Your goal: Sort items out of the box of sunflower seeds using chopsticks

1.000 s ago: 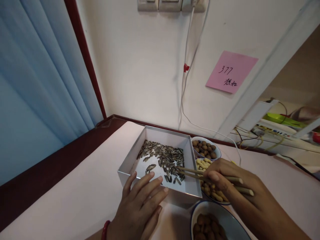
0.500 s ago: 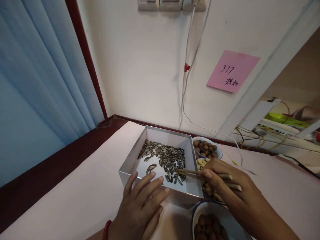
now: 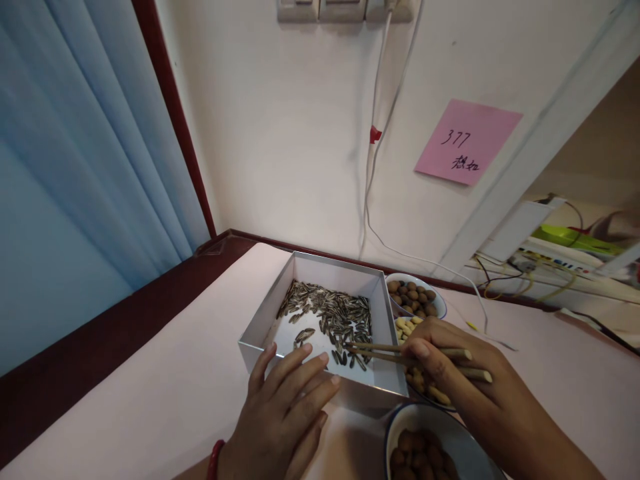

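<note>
A grey-white open box (image 3: pixel 265 313) holds a spread of striped sunflower seeds (image 3: pixel 330 310), thickest toward its back and right. My right hand (image 3: pixel 465 380) grips a pair of wooden chopsticks (image 3: pixel 385 351), whose tips are down among the seeds at the front right of the box. Whether a seed is between the tips I cannot tell. My left hand (image 3: pixel 283 407), fingers spread, is at the box's front wall with its fingertips over the rim. It holds nothing.
Right of the box stand a bowl of round brown nuts (image 3: pixel 413 297) and a bowl of peanuts (image 3: pixel 430 387), partly behind my right hand. In front is a blue-rimmed bowl (image 3: pixel 473 447) with brown nuts. A white cable (image 3: pixel 425 255) hangs down the wall onto the table.
The chopstick tips have shifted slightly left and down among the seeds, and their ends stand a little further apart in my right hand. My left hand stays in place.
</note>
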`<state>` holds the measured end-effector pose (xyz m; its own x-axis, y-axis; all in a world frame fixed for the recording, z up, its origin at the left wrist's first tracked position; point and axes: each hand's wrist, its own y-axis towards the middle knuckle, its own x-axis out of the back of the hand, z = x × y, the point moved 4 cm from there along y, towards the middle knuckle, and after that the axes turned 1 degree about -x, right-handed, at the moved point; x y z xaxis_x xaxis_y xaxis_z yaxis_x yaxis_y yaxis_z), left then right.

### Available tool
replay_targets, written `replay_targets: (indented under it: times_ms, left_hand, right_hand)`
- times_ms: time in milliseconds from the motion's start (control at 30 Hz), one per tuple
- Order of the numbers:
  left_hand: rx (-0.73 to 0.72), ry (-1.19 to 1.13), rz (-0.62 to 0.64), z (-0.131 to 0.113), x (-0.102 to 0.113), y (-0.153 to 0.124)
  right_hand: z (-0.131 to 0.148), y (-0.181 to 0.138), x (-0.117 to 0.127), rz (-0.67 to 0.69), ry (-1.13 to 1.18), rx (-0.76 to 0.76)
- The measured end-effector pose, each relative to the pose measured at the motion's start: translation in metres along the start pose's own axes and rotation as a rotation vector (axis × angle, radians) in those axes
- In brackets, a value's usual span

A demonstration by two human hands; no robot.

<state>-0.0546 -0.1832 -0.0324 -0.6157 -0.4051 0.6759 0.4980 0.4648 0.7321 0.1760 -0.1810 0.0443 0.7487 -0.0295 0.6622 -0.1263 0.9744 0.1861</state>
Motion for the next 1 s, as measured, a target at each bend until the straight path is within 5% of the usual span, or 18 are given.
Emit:
replay_targets:
  times_ms: [833,1000]
  left_hand:
    - [-0.075,0.058,-0.01,0.003,0.001,0.0]
    - [-0.06,0.071,-0.017,0.003,0.0,0.001]
  right_hand:
    - [0.005,0.0,0.008,-0.123,0.056,0.062]
    - [0.016,-0.018,0.029,-0.221,-0.002,0.114]
